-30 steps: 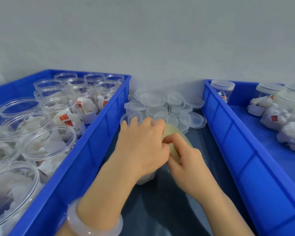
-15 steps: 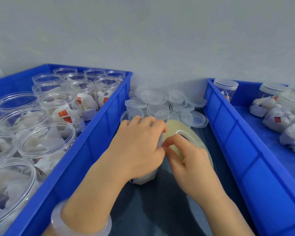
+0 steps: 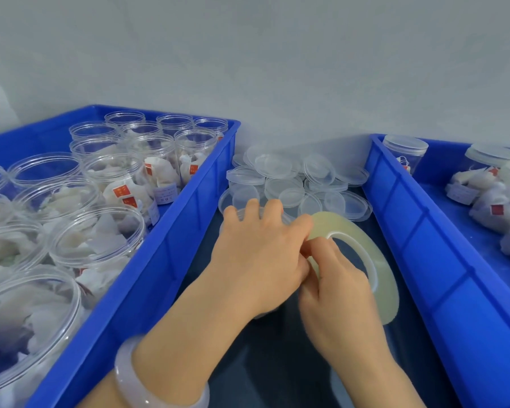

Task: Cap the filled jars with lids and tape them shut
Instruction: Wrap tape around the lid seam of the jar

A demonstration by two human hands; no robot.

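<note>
Taping step, by the look of it. Left hand (image 3: 256, 254) curled down over the jar (image 3: 240, 213) on the dark worktop (image 3: 277, 363), gripping it from above. Jar mostly hidden beneath the palm, apparently capped. Right hand (image 3: 336, 293) meeting the left at the thumbs, pinching the inner edge of the tape roll (image 3: 365, 234). Free end of the tape not visible.

Next, probably: press the end onto the lid seam, then turn the jar under a taut strip, keeping the thin film from creasing.

Roll: broad, flat, translucent yellowish, with a white core. Just beyond the left fingertips, loose lids (image 3: 280, 169) in a heap: clear, thin, round. Left of the left hand, a blue plastic bin (image 3: 171, 231) of open clear jars (image 3: 97, 240). Right of the right hand, a second blue bin (image 3: 424, 231) holding capped jars (image 3: 407, 148).
</note>
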